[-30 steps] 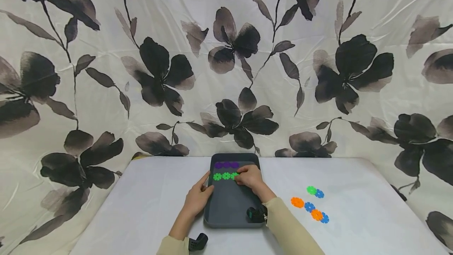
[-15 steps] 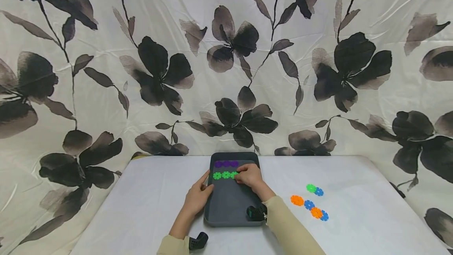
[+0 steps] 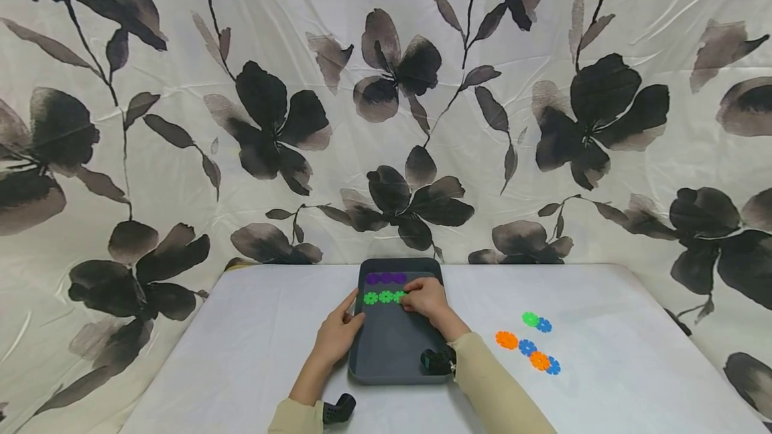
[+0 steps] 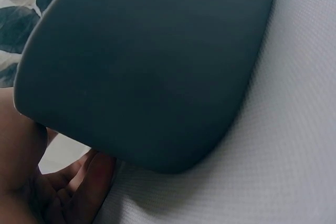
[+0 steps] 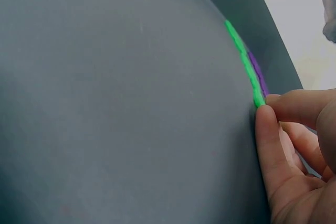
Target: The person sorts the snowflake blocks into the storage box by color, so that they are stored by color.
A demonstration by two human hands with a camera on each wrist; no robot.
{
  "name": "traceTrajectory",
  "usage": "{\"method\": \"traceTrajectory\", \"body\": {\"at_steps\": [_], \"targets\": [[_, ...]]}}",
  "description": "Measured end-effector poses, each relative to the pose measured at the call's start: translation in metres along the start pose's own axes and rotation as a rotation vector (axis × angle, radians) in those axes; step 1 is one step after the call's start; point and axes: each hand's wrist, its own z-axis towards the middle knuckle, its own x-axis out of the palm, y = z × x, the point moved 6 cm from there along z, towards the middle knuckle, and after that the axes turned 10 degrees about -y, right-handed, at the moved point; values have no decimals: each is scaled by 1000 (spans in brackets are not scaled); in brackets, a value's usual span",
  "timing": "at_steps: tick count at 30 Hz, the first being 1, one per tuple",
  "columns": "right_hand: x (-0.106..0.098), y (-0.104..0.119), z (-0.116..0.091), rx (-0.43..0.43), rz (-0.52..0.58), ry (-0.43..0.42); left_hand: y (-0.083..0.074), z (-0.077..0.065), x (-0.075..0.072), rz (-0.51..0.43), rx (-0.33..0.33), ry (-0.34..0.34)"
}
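Note:
A dark grey rectangular tray (image 3: 395, 350) lies on the white table. My left hand (image 3: 336, 333) holds its left side, the thumb over the rim and the other fingers against the outer wall, as the left wrist view (image 4: 94, 182) also has it. Inside, three purple flower-shaped discs (image 3: 386, 278) form a row near the far end. Below them runs a row of three green notched plastic discs (image 3: 385, 297). My right hand (image 3: 427, 300) pinches the rightmost green disc (image 5: 257, 98) between thumb and index finger, partly covering it.
To the right of the tray, loose discs lie on the white tabletop (image 3: 603, 380): a green disc (image 3: 530, 319), two orange ones, including one orange disc (image 3: 506, 340), and three blue ones, including a blue disc (image 3: 545, 325). A floral cloth (image 3: 386, 126) hangs behind the table.

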Motion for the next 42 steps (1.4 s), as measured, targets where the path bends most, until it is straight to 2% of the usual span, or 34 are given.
{"method": "traceTrajectory", "body": {"at_steps": [17, 24, 28, 32, 36, 42], "targets": [[0, 1, 0, -8, 21, 11, 1, 1, 0, 8, -5, 1], [0, 7, -2, 32, 123, 90, 0, 1, 0, 2, -5, 1], [-3, 20, -4, -5, 153, 139, -1, 1, 0, 4, -6, 0], [-13, 32, -9, -38, 180, 185, -1, -1, 1, -2, 2, 5], [-33, 40, -12, -57, 188, 198, 0, 0, 1, -5, 13, -1], [-81, 40, -10, -41, 122, 121, 1, 2, 1, 5, 10, -12]]}}
